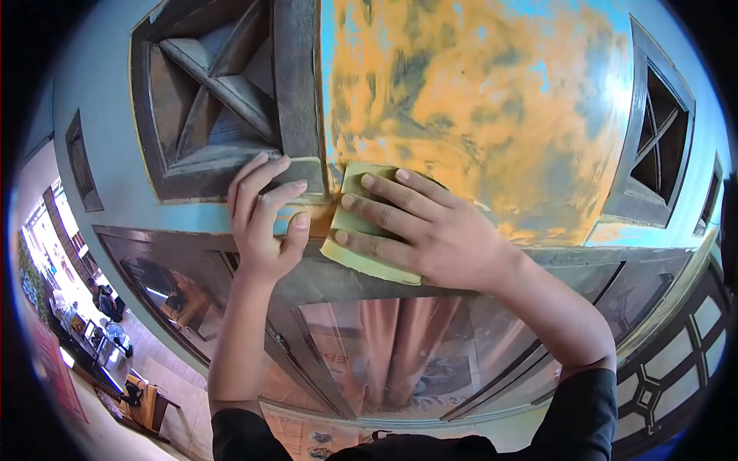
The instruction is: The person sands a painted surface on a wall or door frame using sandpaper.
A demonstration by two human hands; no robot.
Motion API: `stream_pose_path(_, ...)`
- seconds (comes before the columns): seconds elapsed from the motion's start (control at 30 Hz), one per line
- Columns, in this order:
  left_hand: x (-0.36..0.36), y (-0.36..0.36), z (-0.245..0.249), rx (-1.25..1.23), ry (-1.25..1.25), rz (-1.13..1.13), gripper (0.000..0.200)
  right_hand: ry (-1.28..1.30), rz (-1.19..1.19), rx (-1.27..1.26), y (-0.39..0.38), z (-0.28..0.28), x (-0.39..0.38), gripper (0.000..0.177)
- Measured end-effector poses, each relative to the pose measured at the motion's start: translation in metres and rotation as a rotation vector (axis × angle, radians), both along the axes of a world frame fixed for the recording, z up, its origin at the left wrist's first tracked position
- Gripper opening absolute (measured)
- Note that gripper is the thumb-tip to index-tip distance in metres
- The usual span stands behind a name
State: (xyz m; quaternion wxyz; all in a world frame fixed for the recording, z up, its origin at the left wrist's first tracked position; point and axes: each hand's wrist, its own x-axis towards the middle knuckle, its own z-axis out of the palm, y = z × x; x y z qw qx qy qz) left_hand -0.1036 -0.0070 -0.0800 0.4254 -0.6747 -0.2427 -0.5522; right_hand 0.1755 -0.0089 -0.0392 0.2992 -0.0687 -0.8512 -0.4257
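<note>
My right hand (430, 234) lies over a bent yellow-green sheet of sandpaper (373, 265), its fingers spread across the top. The sheet is held against the lower left corner of the wall panel (469, 100), which is patchy with orange filler, grey smears and blue paint. To the left, my left hand (269, 215) is raised with its fingers apart and slightly curled, nothing held in it. Its fingertips are at the lower right corner of a dark wooden vent frame (300, 100) with crossed slats.
A second wooden vent (657, 138) is on the right. Below the hands runs a dark wooden beam (492, 269) above glass panes (423, 353) with a pinkish curtain behind. Far lower left, a fan (117, 338) and a wooden table (146, 399) stand on the floor.
</note>
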Motion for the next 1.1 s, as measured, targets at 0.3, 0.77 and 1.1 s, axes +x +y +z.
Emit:
stream_pose_path(0.3, 0.005, 0.004, -0.004, -0.037, -0.075, 0.219, 0.036, -0.042, 0.095, -0.118, 0.0, 0.011, -0.008, 0.054)
stream_pose_path(0.77, 0.004, 0.001, -0.049, -0.202, 0.014, 0.461, 0.065, 0.086, -0.006, -0.052, -0.001, 0.064, -0.006, 0.057)
stream_pose_path(1.1, 0.004, 0.011, -0.075, -0.173, -0.066, 0.421, 0.063, 0.162, 0.04, 0.009, -0.001, 0.082, -0.026, 0.059)
